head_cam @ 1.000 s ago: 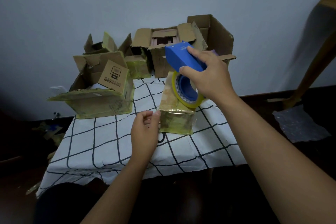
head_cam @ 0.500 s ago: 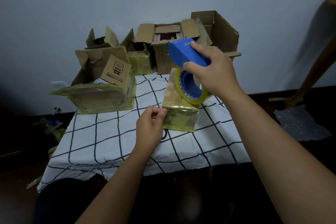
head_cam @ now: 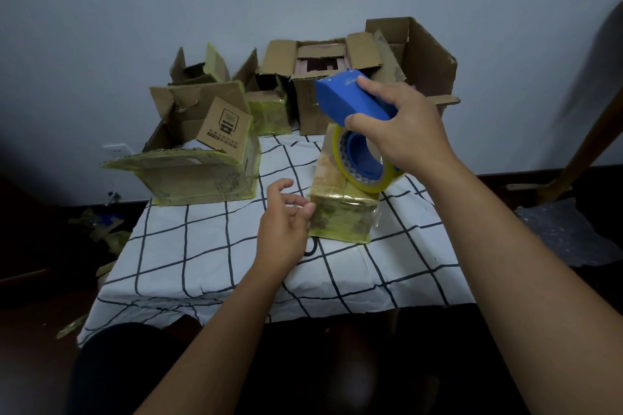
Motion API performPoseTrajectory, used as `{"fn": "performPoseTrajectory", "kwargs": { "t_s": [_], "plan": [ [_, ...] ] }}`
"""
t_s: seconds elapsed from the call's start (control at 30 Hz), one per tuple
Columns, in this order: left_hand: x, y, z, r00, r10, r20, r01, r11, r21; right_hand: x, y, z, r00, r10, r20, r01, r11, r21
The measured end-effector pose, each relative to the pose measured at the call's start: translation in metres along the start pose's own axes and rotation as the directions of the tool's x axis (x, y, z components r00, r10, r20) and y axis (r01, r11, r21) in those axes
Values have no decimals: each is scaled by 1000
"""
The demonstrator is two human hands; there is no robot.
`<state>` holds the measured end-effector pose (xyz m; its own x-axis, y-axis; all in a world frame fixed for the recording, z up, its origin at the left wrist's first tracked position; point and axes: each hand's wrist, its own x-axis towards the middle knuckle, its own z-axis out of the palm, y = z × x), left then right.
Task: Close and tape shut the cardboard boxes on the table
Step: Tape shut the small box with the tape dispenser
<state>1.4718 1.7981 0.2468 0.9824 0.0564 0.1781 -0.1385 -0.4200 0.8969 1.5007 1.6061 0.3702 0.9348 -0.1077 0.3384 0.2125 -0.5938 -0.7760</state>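
A small closed cardboard box point(head_cam: 340, 216), wrapped in yellowish tape, stands in the middle of the table. My right hand point(head_cam: 404, 131) grips a blue tape dispenser point(head_cam: 350, 101) and holds its yellow tape roll point(head_cam: 365, 167) against the top of that box. My left hand point(head_cam: 283, 229) sits at the box's left front edge, thumb tip touching the corner. Its fingers are loosely curled and the index finger is raised. Whether it holds a tape end is unclear.
The table has a white cloth with a black grid point(head_cam: 202, 263). An open box point(head_cam: 199, 175) stands at the left. More open boxes point(head_cam: 323, 71) and a large one point(head_cam: 424, 54) line the wall. A wooden leg point(head_cam: 590, 145) and plastic wrap point(head_cam: 566, 236) are on the right.
My left hand reached the box's left front corner, pinched there, and its fingers have now loosened. The dispenser stays on the box top.
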Motion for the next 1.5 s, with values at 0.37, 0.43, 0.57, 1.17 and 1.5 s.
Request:
{"fn": "performPoseTrajectory", "kwargs": {
  "t_s": [0.37,0.43,0.57,1.17,1.5],
  "plan": [
    [-51,11,37,978,154,-143,-142,986,91,-1,3,0,1000,-2,-1,2,1000,24],
    [-49,14,37,981,107,-161,-99,993,61,-2,3,0,1000,-5,-3,5,999,32],
    [-43,18,34,978,142,-151,-127,987,103,-3,5,1,1000,-5,-8,6,999,51],
    [7,0,7,876,482,-17,-450,830,329,-4,6,0,1000,2,-15,-1,998,67],
    [7,3,15,872,486,47,-479,833,276,-3,7,0,1000,-6,-8,7,998,60]
  ]
}}
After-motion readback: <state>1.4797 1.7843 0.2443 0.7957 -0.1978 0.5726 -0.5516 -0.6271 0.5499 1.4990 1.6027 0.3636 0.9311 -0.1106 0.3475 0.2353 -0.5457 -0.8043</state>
